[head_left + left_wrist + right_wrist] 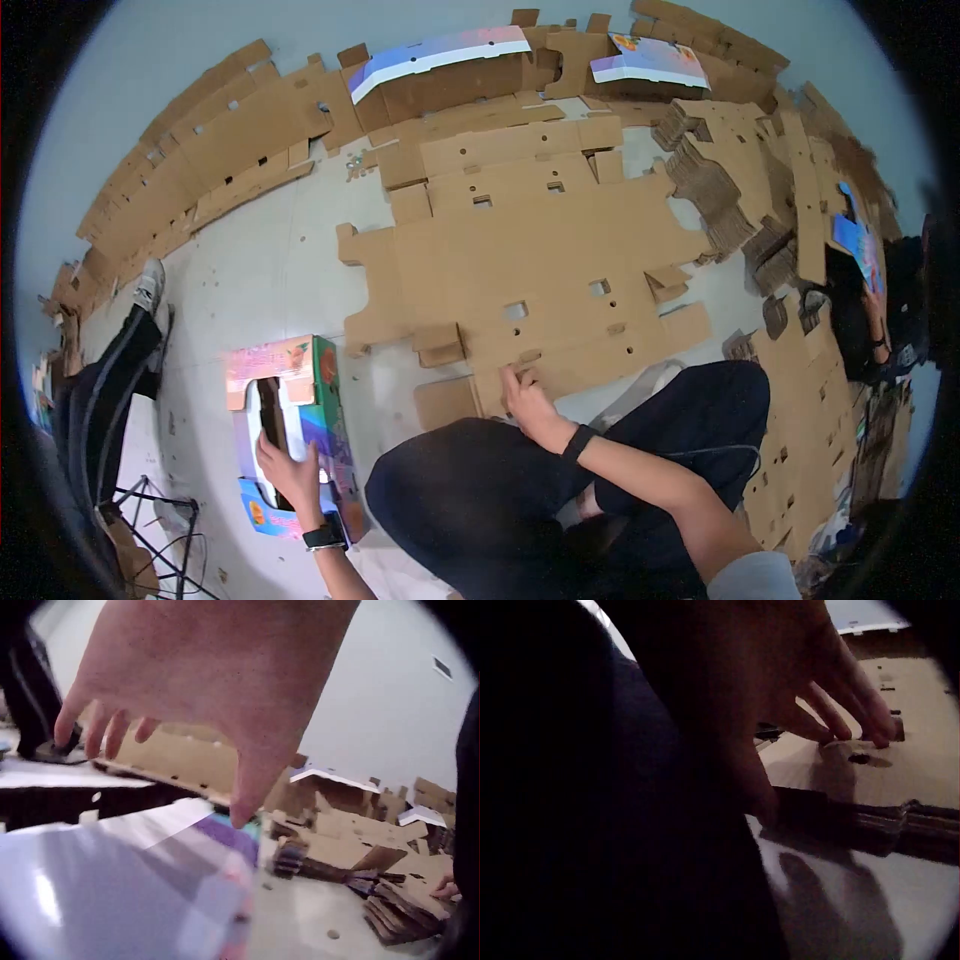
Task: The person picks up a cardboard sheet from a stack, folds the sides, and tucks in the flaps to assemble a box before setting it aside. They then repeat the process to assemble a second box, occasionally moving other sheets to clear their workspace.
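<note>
A printed carton (330,400), with a green and purple side and an oblong opening in its top, stands on the floor at lower left in the head view. Over this opening my left hand (290,478) is spread; the left wrist view has its fingers reaching down and its thumb near the carton's edge. My right hand (537,408) is at the near edge of a stack of flat brown die-cut cardboard sheets (520,250). Its fingertips (883,737) rest on the top sheet beside a small hole, with the thumb (763,799) lower, at the stack's side.
Folded cardboard pieces (250,140) line the back wall, along with two printed cartons (440,50). More stacked sheets (715,190) lie to the right. Another person's leg (110,390) is at left, near a black metal frame (165,530); someone in dark clothes (900,300) is at right.
</note>
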The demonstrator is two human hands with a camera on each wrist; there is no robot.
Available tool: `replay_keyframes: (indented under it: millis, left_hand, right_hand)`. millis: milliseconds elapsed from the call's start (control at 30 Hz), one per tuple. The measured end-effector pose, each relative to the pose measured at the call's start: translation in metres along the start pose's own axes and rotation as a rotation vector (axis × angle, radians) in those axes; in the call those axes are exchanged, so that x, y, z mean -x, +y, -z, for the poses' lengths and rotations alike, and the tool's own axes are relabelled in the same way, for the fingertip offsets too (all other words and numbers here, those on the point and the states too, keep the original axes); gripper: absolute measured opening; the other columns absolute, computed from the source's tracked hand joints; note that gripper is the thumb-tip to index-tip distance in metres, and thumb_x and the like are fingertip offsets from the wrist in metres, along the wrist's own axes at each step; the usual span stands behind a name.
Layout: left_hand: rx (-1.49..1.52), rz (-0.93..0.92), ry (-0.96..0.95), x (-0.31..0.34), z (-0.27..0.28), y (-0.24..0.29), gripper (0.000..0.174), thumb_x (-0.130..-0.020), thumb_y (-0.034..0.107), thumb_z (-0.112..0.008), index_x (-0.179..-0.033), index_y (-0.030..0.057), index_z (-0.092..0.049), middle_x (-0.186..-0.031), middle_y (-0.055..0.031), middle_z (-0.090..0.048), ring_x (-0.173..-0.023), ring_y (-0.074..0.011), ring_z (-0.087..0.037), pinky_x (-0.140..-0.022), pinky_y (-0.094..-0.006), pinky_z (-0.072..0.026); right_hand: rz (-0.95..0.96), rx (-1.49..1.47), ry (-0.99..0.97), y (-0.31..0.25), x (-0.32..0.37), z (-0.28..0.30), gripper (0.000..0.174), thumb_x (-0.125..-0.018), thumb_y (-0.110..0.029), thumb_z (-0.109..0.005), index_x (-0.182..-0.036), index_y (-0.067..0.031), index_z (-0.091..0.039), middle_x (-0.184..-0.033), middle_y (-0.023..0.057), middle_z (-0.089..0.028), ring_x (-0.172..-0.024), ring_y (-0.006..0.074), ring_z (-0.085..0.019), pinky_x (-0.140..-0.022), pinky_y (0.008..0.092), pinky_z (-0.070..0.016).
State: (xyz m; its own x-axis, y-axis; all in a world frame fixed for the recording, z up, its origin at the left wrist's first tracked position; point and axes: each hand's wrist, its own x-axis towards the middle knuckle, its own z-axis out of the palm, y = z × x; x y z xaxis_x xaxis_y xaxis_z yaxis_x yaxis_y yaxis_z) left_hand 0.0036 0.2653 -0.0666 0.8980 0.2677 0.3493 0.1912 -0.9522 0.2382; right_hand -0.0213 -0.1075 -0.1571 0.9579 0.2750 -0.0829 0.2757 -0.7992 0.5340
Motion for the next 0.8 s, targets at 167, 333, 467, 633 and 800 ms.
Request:
replay_keyframes:
  millis: [167,333,467,633,800]
  left_hand:
    - [0.470,0.291,-0.366,0.030,-0.044,-0.098,0.054,-0.073,0.039,-0.076,-0.091,-0.0079,-0.056,-0.078,-0.0158,-0.061,-0.074,-0.0255,-0.057,-0.070,-0.0371,-0.0462]
    - [0.351,0.134,-0.232,0.020,-0.026,-0.069,0.047,-0.075,0.039,-0.074,-0.078,-0.0038,-0.055,-0.065,-0.0087,-0.054,-0.060,-0.0178,-0.046,-0.056,-0.0362,-0.0396]
    - [0.404,-0.045,-0.011,-0.019,0.001,-0.022,0.046,-0.071,0.028,-0.078,-0.091,-0.0067,-0.055,-0.083,-0.0206,-0.061,-0.073,-0.0283,-0.057,-0.070,-0.0386,-0.0461]
    - [0.482,-0.224,-0.048,-0.088,0.087,0.100,0.043,-0.075,0.018,-0.074,-0.105,-0.0045,-0.054,-0.091,-0.0197,-0.064,-0.082,-0.0262,-0.062,-0.074,-0.0354,-0.0484]
    - [0.491,-0.489,-0.229,-0.094,0.127,0.249,0.047,-0.073,0.023,-0.074,-0.103,-0.0056,-0.053,-0.088,-0.0228,-0.063,-0.081,-0.0335,-0.063,-0.070,-0.0378,-0.0481]
  right_hand:
    - [0.017,-0.031,-0.028,-0.003,0.006,-0.001,0.059,-0.072,-0.029,-0.063,-0.118,0.0054,-0.053,-0.122,0.0219,-0.046,-0.098,0.0362,-0.056,-0.070,0.0350,-0.0521]
    - [0.160,-0.741,-0.170,0.070,0.043,0.031,0.055,-0.078,-0.033,-0.061,-0.123,-0.0035,-0.048,-0.119,0.0203,-0.051,-0.106,0.0402,-0.053,-0.080,0.0424,-0.0493]
    - [0.284,-0.989,-0.134,0.131,0.087,0.050,0.040,-0.088,-0.030,-0.052,-0.118,-0.0029,-0.051,-0.115,0.0144,-0.054,-0.104,0.0330,-0.055,-0.086,0.0430,-0.0454]
    - [0.284,-1.266,0.071,0.199,0.112,0.090,0.040,-0.090,-0.028,-0.051,-0.124,-0.0071,-0.048,-0.121,0.0143,-0.051,-0.106,0.0335,-0.052,-0.091,0.0410,-0.0422]
    - [0.137,-1.358,0.460,0.245,0.106,0.125,0.045,-0.089,-0.025,-0.053,-0.129,-0.0077,-0.042,-0.125,0.0144,-0.048,-0.111,0.0326,-0.051,-0.093,0.0401,-0.0428]
